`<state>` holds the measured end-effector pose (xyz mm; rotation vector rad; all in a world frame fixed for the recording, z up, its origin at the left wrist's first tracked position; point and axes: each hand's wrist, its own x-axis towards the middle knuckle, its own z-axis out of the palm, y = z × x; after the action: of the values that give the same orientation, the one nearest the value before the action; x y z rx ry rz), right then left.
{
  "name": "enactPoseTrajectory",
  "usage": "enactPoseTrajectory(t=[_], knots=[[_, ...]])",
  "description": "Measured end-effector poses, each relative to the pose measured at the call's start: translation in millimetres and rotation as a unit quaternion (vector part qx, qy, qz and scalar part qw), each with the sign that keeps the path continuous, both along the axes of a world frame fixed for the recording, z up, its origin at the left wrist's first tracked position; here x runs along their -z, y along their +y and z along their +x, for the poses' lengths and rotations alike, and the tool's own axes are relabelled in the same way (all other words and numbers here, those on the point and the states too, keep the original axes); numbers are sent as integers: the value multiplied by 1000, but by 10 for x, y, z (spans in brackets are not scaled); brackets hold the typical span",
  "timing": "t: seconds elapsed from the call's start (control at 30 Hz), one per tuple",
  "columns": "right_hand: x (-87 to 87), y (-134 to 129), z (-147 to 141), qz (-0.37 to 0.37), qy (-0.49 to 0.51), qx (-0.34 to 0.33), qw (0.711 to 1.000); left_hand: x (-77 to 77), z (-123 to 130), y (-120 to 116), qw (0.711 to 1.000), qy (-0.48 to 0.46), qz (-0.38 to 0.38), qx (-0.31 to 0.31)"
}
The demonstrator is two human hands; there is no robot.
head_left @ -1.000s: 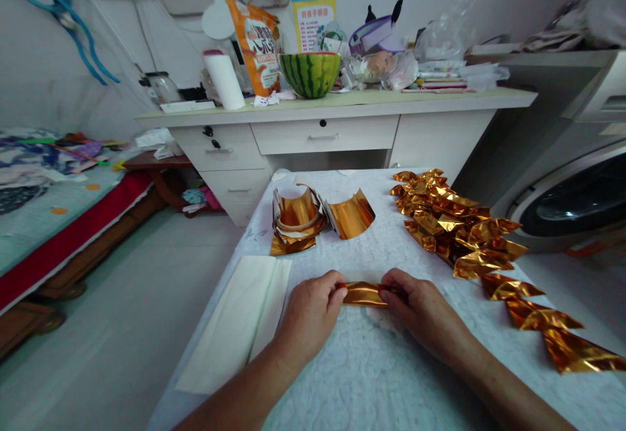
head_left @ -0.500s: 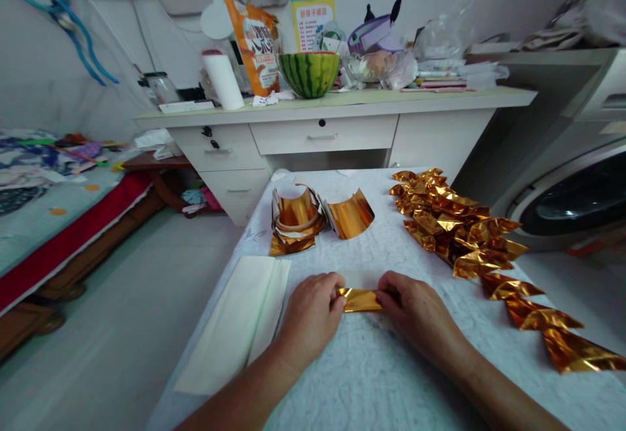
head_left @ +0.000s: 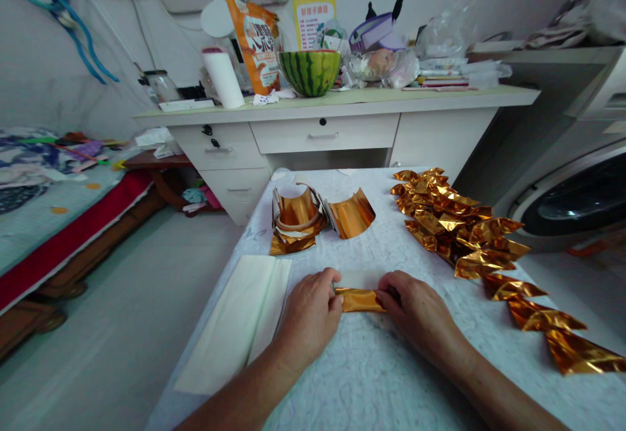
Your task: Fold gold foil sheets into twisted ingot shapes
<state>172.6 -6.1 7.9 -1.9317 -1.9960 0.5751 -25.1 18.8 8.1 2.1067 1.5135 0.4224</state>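
Note:
Between my hands lies a small sheet of gold foil paper (head_left: 360, 300), folded into a narrow band, with a pale strip behind it along the far side. My left hand (head_left: 313, 307) pinches its left end between thumb and fingers. At the right end, the thumb and curled fingers of my right hand (head_left: 415, 307) grip it. Beyond them sit curled gold foil sheets (head_left: 298, 212) in a loose stack, and a single curved gold sheet (head_left: 352, 216) leans beside it. Several folded, pointed gold foil pieces (head_left: 454, 222) run in a heap and row on the right.
Pale paper sheets (head_left: 235, 320) lie left of my left forearm on the cloth-covered table (head_left: 362, 379). A white desk (head_left: 323, 132) stands behind, holding half a watermelon (head_left: 310, 72) and an orange pouch (head_left: 257, 46). A washing machine (head_left: 581, 157) is at right, a bed (head_left: 73, 216) at left.
My left hand has shifted slightly left along the foil, and its index finger has risen a little. My right hand keeps about the same place and grip.

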Motion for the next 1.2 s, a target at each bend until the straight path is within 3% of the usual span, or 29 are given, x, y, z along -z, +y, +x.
enactPoseTrajectory(t=[0.27, 0.6, 1.2], knots=[[-29, 27, -1, -14, -7, -2, 1000, -16, -29, 6, 998, 12, 50, -21], [-21, 37, -21, -16, -22, 9, 1000, -24, -37, -1, 999, -15, 45, 22], [38, 32, 22, -2, 18, 16, 1000, 13, -6, 40, 997, 34, 62, 26]])
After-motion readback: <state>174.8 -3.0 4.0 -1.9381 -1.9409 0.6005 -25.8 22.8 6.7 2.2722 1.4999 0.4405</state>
